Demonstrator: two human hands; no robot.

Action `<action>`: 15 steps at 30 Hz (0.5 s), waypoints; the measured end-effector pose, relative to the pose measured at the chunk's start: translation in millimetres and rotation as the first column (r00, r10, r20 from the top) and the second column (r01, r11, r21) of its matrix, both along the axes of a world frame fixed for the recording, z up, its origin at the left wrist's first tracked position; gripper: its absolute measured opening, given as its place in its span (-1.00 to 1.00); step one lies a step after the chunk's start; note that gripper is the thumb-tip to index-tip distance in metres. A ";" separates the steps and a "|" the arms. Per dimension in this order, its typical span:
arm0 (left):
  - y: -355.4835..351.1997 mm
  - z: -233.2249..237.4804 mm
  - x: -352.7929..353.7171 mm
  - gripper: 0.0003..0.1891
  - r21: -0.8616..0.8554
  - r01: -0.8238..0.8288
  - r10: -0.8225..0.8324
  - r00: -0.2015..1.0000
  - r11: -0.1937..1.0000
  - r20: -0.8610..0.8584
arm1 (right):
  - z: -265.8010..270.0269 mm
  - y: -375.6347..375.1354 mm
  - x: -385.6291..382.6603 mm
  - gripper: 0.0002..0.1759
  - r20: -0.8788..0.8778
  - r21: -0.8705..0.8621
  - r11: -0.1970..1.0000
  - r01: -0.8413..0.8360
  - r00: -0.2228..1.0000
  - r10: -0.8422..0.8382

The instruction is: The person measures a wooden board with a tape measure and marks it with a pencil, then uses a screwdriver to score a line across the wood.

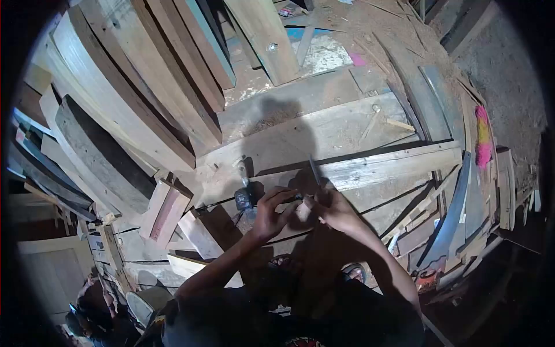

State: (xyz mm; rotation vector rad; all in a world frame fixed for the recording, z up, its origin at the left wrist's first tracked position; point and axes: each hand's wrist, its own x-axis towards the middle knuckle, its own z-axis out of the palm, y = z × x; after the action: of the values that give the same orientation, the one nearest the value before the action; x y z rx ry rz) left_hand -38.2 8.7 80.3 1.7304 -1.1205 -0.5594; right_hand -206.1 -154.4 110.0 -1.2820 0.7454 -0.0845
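Note:
My right hand (pixel 335 213) is closed around a thin, dark, blade-like tool (pixel 315 172), whose narrow end points away from me. Close beside it, my left hand (pixel 270 213) has its thumb and fingers curled in a pinch around something small, too dark and small to name. The fingertips of both hands nearly meet above the plank bench. Just left of my left hand, a squat dark object with a pale narrow neck (pixel 244 198) stands on the boards. In front of both hands lies a long pale timber (pixel 393 165).
Several thick planks (pixel 147 63) lean at the upper left. Short wood blocks (pixel 167 211) sit left of my hands. To the right are a handsaw-like blue blade (pixel 454 211) and a pink-yellow fluffy duster (pixel 483 137). Another person (pixel 98 309) is at the lower left.

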 end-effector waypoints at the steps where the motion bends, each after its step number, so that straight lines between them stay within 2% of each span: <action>1: -1.7 -5.6 0.5 -0.69 -0.002 0.013 -0.013 0.999 1.000 0.053 | -14.0 8.9 11.7 -0.65 0.038 -0.135 0.991 0.006 0.999 -0.001; 2: -7.3 -9.5 2.1 -0.69 -0.008 0.028 -0.027 0.994 1.000 0.104 | -9.7 4.7 25.1 -0.64 -0.249 -0.135 0.981 -0.139 0.963 0.102; 3: -13.0 -12.3 2.3 -0.68 -0.016 0.042 -0.039 0.987 0.999 0.153 | -10.2 8.6 29.6 -0.65 -0.124 -0.058 0.998 0.019 0.992 -0.026; 4: -16.3 -13.6 -0.3 -0.69 0.029 -0.050 0.050 0.999 0.998 -0.012 | -16.1 15.8 30.3 -0.65 -0.011 0.042 0.986 0.163 0.987 -0.163; 7: -6.3 -11.1 0.8 -0.68 0.072 0.029 -0.030 0.999 0.997 0.013 | -61.7 26.6 25.8 -0.72 0.109 0.086 0.960 0.266 0.955 -0.275; 10: 14.9 -21.5 -1.5 -0.42 0.106 0.053 -0.053 0.999 0.993 0.001 | -75.0 30.1 17.3 -0.80 0.045 0.090 0.991 0.096 0.994 -0.101; 11: 19.3 -20.7 4.4 -0.33 0.111 0.066 -0.066 0.998 0.992 -0.002 | -78.5 34.2 16.3 -0.80 0.069 0.068 0.993 0.098 0.992 -0.103; 13: 31.4 -13.0 42.7 -0.13 0.201 0.162 -0.212 0.941 0.966 0.264 | -91.7 41.9 8.9 -0.79 0.104 0.025 0.995 0.097 0.990 -0.099; 14: 40.2 -7.1 69.0 -0.03 0.258 0.203 -0.291 0.879 0.945 0.377 | -89.2 44.7 7.1 -0.79 0.129 -0.056 0.993 0.107 0.987 -0.099; 15: 46.6 -2.3 90.9 0.08 0.318 0.238 -0.372 0.796 0.918 0.477 | -85.8 44.4 5.5 -0.79 0.113 -0.034 0.997 0.076 0.991 -0.072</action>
State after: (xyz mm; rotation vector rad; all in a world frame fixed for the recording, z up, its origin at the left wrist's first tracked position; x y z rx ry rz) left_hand 52.7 55.3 77.9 1.9936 -1.8186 -0.4319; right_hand -200.6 -110.0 24.2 -1.2749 0.6973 -0.2300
